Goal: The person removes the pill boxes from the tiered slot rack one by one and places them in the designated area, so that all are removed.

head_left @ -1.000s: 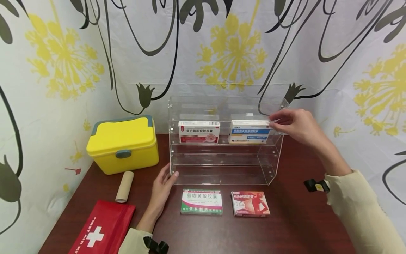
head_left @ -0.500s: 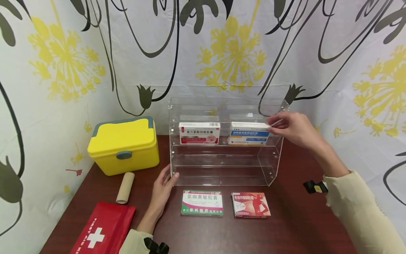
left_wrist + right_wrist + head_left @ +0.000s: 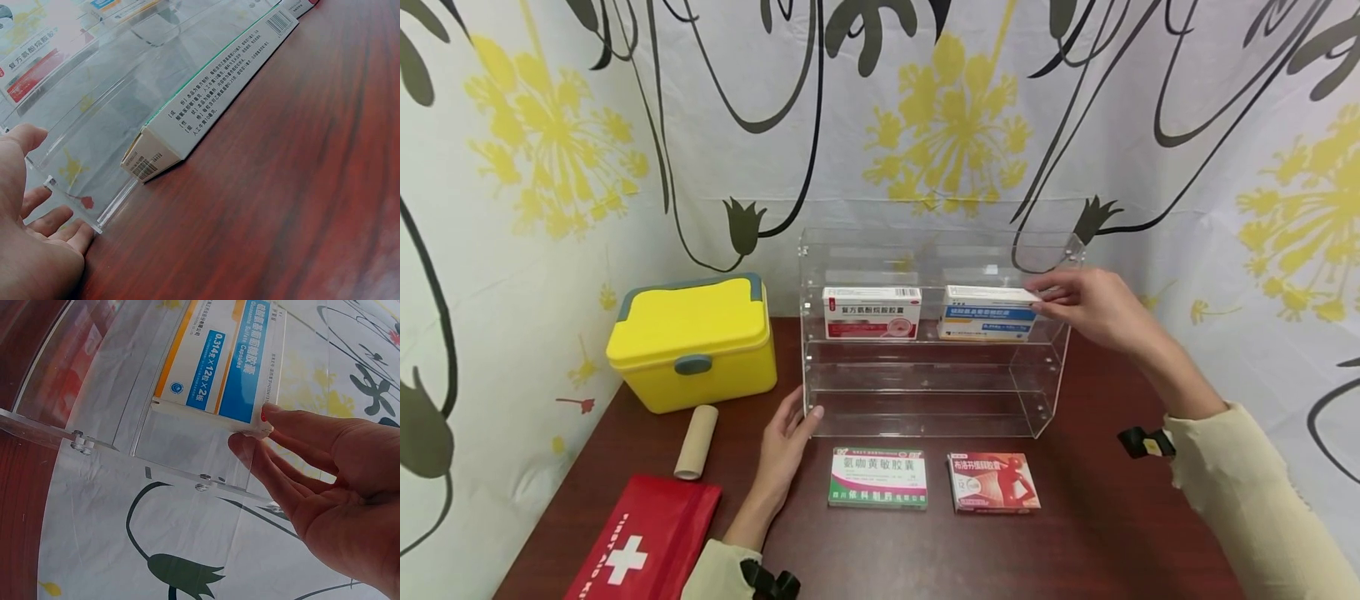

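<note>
A clear acrylic display shelf (image 3: 917, 379) stands on the table. My left hand (image 3: 782, 450) grips its left side panel low down, thumb at the front edge; in the left wrist view the fingers lie outside the panel. On the upper tier a blue-and-white medicine box (image 3: 987, 315) stands upright at the right. My right hand (image 3: 1101, 307) pinches that box's upper right corner, with the thumb on the front and a fingertip at the end face in the right wrist view. A red-and-white medicine box (image 3: 872, 314) stands to its left on the same tier.
A green-and-pink medicine box (image 3: 878, 478) and a red medicine box (image 3: 993, 482) lie before the shelf. To the left are a yellow lidded case (image 3: 692, 342), a cardboard tube (image 3: 696, 442) and a red first aid pouch (image 3: 647, 533). Patterned cloth (image 3: 880, 150) hangs behind.
The blue-and-white box has shifted very slightly left, and my right hand has moved a little left and down with it. The left hand keeps its place on the shelf.
</note>
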Available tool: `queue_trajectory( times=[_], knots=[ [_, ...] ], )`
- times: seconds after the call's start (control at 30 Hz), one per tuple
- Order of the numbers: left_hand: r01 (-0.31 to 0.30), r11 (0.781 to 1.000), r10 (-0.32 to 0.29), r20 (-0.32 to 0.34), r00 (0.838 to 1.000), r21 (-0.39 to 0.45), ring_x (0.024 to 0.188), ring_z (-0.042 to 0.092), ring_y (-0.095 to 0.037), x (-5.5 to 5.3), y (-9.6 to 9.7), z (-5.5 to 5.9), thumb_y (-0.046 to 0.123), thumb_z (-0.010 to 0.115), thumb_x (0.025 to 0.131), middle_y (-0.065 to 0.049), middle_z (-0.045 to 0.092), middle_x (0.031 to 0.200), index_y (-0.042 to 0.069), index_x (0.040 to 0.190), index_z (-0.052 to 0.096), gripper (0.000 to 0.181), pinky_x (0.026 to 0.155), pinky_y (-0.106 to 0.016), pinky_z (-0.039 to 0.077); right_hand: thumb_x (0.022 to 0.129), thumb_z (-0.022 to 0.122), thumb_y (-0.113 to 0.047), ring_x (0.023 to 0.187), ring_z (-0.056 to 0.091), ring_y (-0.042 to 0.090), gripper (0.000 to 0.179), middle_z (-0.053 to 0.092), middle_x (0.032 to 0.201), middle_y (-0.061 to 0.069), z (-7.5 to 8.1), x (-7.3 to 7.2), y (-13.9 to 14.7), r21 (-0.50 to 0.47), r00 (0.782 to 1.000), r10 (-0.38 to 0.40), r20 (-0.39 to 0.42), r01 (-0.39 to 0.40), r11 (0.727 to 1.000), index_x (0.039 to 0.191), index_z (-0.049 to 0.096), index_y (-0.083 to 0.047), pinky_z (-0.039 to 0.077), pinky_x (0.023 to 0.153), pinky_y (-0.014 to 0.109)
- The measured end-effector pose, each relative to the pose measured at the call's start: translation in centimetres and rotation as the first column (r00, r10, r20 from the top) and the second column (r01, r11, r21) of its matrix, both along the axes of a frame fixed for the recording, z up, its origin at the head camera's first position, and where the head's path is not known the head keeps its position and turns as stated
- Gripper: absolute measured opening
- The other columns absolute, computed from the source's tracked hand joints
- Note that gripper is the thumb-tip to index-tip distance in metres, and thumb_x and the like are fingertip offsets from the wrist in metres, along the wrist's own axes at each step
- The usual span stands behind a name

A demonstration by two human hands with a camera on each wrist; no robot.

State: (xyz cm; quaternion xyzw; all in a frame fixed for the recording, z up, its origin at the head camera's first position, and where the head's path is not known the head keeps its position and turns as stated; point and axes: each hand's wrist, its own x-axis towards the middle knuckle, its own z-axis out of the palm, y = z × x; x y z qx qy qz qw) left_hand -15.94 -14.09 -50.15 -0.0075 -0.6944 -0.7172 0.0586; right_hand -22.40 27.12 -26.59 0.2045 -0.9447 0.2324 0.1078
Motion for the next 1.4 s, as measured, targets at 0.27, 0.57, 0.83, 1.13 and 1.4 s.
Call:
queue_trajectory(
  times=[0.27,0.57,0.83,1.13,1.4],
  knots=[
    [-0.004,1.0,0.004,0.015,1.0,0.011,0.134,0.041,-0.019,-0.02,0.0,-0.04,0.041,0.069,0.091,0.001,0.046,0.143,0.024,0.144,0.046,0.06,0.105,-0.037,0.039,0.09,0.073,-0.015,0.09,0.07,0.026,0.024,0.073,0.101,0.011,0.1,-0.34,0.24,-0.007,1.0,-0.019,0.01,0.019,1.0,0.114,0.073,-0.009,0.05,0.067,0.019],
    [0.001,1.0,-0.001,0.014,1.0,0.007,0.135,0.04,-0.022,-0.08,-0.03,-0.12,0.042,0.069,0.091,-0.001,0.045,0.144,0.023,0.145,0.045,0.062,0.106,-0.04,0.038,0.09,0.074,-0.014,0.089,0.071,0.026,0.025,0.073,0.1,0.011,-0.22,-0.47,0.3,-0.056,1.0,-0.01,0.009,0.01,0.998,0.114,0.073,-0.009,0.049,0.064,0.016],
    [-0.002,1.0,0.002,0.013,1.0,0.004,0.135,0.039,-0.022,-0.08,-0.02,-0.11,0.041,0.069,0.091,-0.001,0.045,0.145,0.023,0.145,0.045,0.062,0.106,-0.04,0.038,0.09,0.073,-0.013,0.09,0.07,0.028,0.024,0.072,0.101,0.013,-0.3,-0.46,0.14,-0.079,1.0,-0.006,-0.006,0.005,0.997,0.113,0.073,-0.008,0.048,0.064,0.013],
    [0.0,1.0,0.0,0.02,1.0,0.002,0.135,0.04,-0.02,-0.07,0.03,-0.07,0.041,0.069,0.091,0.0,0.045,0.144,0.023,0.145,0.045,0.062,0.106,-0.038,0.038,0.089,0.074,-0.01,0.087,0.071,0.028,0.022,0.072,0.098,0.013,-0.19,-0.49,0.21,-0.097,0.999,-0.005,-0.042,0.001,0.995,0.111,0.074,-0.007,0.047,0.063,0.011],
    [0.0,1.0,0.0,0.019,1.0,0.001,0.135,0.039,-0.023,-0.13,-0.02,-0.13,0.041,0.069,0.091,-0.004,0.044,0.146,0.019,0.147,0.044,0.064,0.106,-0.042,0.038,0.088,0.075,-0.01,0.084,0.071,0.022,0.023,0.073,0.096,0.014,0.48,-0.52,0.32,-0.098,0.998,-0.013,-0.063,0.006,0.995,0.11,0.074,-0.006,0.047,0.061,0.011]
  ],
)
